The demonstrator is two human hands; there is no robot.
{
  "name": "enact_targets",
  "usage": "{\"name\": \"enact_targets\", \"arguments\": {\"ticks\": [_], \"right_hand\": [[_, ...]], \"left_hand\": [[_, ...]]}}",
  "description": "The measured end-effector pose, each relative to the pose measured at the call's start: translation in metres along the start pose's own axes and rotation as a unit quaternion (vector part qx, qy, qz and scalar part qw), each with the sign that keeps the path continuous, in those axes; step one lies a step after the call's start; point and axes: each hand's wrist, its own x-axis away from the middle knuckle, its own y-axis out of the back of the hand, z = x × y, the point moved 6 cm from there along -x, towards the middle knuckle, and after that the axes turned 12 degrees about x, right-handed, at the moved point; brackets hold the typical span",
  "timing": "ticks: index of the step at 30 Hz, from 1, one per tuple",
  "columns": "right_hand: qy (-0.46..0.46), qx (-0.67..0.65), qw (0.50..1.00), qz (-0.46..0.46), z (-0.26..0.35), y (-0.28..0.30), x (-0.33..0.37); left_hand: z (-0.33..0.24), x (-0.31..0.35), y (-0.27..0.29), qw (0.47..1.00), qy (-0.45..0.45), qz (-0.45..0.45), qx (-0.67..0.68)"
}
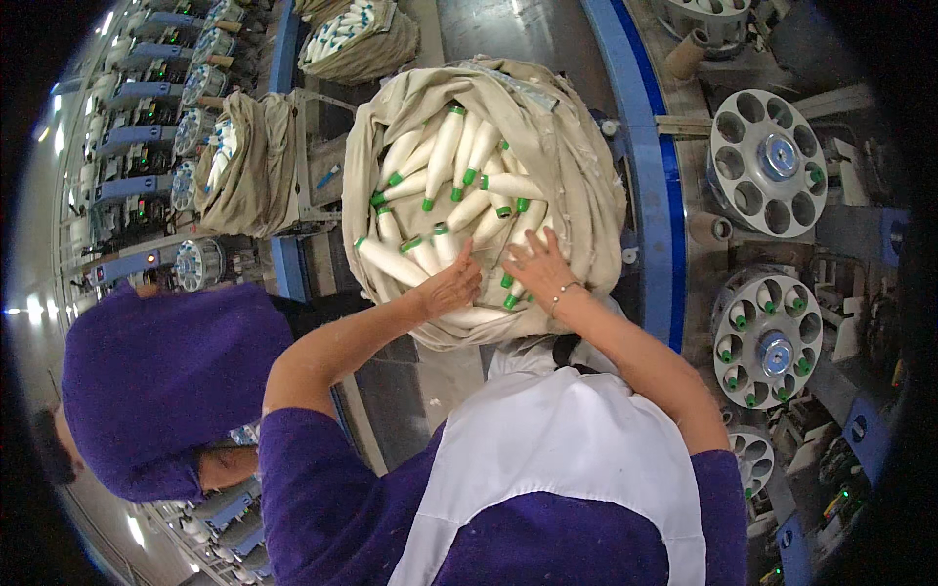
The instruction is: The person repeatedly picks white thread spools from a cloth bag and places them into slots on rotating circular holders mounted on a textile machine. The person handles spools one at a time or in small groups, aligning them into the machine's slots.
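White yarn bobbins with green ends lie heaped in a large beige cloth-lined bin in front of me. My left hand is at the near side of the heap, its fingers closed round the lower end of a bobbin whose green end points away from me. To its right, my right hand reaches over several bobbins with its fingers spread, touching the ones beneath. A thin bracelet circles my right wrist. The undersides of both hands are hidden.
At the right, round holed carousels line a machine; the lower carousel holds green-ended bobbins. A blue rail runs beside the bin. At the left, a person in purple stands close, near another cloth bag of blue-ended bobbins.
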Motion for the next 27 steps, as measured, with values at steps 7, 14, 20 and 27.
{"name": "enact_targets", "arguments": {"ticks": [7, 14, 20, 27], "right_hand": [[-0.016, 0.031, 0.998, 0.049, -0.007, -0.014, -0.030], [-0.059, -0.282, 0.956, -0.047, -0.045, 0.046, -0.023], [-0.322, -0.768, 0.493, -0.254, -0.145, 0.077, 0.044], [-0.326, -0.768, 0.508, -0.214, -0.203, 0.080, 0.122]], "left_hand": [[0.013, 0.028, 0.005, 0.983, -0.076, -0.169, -0.003], [0.031, 0.029, 0.000, 0.987, -0.078, -0.143, 0.002], [0.134, 0.033, 0.055, 0.846, 0.064, -0.250, 0.467], [0.168, -0.051, 0.097, 0.183, 0.093, -0.207, 0.957]]}}
